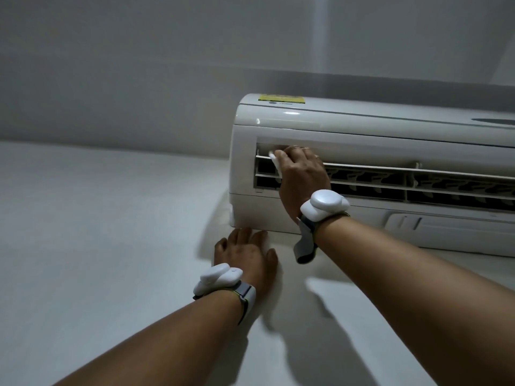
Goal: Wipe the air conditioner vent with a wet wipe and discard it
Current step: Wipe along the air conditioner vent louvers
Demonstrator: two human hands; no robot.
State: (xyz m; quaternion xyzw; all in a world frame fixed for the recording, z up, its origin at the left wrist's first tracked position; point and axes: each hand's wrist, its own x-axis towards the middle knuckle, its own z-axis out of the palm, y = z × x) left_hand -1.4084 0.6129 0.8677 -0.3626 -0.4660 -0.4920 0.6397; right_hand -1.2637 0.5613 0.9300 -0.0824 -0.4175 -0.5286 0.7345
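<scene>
A white wall-mounted air conditioner (pixel 362 129) fills the right half of the view, its vent (pixel 390 179) a long slot with horizontal louvres and dark gaps. My right hand (pixel 302 174) presses a white wet wipe (pixel 275 160) against the left end of the vent, fingers curled over the upper louvre; only a small part of the wipe shows past the fingers. My left hand (pixel 246 253) lies flat and open on the white wall just below the unit's left corner, holding nothing. Both wrists carry white strapped devices.
A yellow label (pixel 281 98) sits on the unit's top left. A small panel (pixel 404 222) is on its lower face. White wall (pixel 97 218) spreads to the left and below, and the ceiling meets it above the unit.
</scene>
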